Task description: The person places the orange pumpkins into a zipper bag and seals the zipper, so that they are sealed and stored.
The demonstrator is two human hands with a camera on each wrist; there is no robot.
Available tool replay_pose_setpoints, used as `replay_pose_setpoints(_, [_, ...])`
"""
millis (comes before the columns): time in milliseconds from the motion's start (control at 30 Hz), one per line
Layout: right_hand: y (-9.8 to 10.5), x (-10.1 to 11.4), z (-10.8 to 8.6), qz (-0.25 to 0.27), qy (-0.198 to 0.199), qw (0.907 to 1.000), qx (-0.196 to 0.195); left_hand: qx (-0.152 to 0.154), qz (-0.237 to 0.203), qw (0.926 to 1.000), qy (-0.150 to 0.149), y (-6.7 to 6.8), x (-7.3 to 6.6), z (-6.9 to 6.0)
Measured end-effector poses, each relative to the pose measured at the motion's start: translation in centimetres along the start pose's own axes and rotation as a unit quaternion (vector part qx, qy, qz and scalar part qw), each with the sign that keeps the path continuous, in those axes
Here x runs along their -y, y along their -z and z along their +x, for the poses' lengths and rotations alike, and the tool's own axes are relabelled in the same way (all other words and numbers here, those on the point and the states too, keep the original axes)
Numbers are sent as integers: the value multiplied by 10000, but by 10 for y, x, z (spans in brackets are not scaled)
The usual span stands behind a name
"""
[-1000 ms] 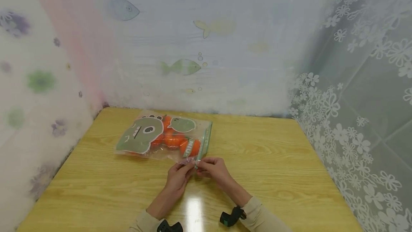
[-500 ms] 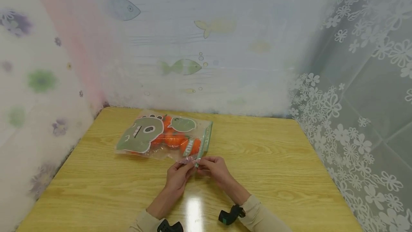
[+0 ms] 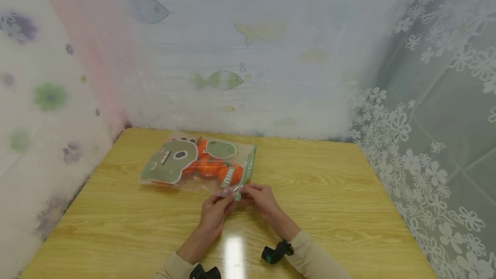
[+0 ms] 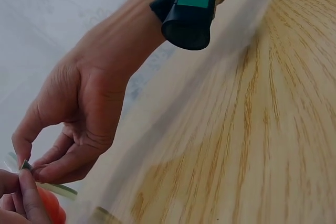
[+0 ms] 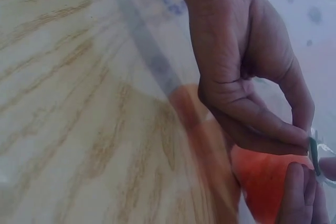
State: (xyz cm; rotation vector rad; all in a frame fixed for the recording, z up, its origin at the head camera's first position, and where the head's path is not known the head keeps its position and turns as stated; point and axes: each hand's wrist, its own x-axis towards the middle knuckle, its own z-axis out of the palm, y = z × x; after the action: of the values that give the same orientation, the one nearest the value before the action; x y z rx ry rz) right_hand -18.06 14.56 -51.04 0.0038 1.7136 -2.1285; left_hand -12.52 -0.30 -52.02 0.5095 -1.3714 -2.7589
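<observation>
A clear plastic zip bag (image 3: 201,186) lies on the table, printed with a green cartoon dinosaur. Orange, round fruit-like things (image 3: 209,168) with bits of green show inside it. Along its right end runs a green seal strip (image 3: 249,162). My left hand (image 3: 214,216) pinches the bag's near right corner, thumb on top. Just to the right, my right hand (image 3: 263,201) pinches the green strip a little farther up. The left wrist view shows the right hand (image 4: 84,98) with thumb and forefinger on the strip's end. Curled lower fingers are partly hidden in the head view.
The wooden table (image 3: 329,193) reaches back to a fish-printed curtain (image 3: 302,98). Flower-patterned hangings (image 3: 422,175) stand close on both sides. Each wrist carries a black camera mount (image 3: 277,252). Light reflects off the table between the forearms.
My right hand has shifted slightly up and away along the green strip, its wrist mount moving a little left. The left hand stays at the corner, and the bag has barely moved.
</observation>
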Motion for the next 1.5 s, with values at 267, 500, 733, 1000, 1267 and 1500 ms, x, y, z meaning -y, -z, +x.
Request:
replay_pose_setpoints(267, [-1,1,10,65,-80,9999,-121,-90,-92,9997,196,1,-4,1])
replay_pose_setpoints(500, [2,-2,18,35,-111,9996,-242,-88,-116,9996,236,4,-1,-1])
replay_pose_setpoints(733, [4,0,26,147,-82,9993,-324,-65,-193,9995,244,6,0,2])
replay_pose_setpoints(1000, [8,0,36,103,-83,9987,-489,-49,-285,9993,253,8,4,5])
replay_pose_setpoints(1267, [10,4,42,67,81,9984,-547,-88,-328,9991,270,7,7,9])
replay_pose_setpoints(1500, [15,6,53,-42,31,9987,-510,-39,-382,9988,316,6,7,12])
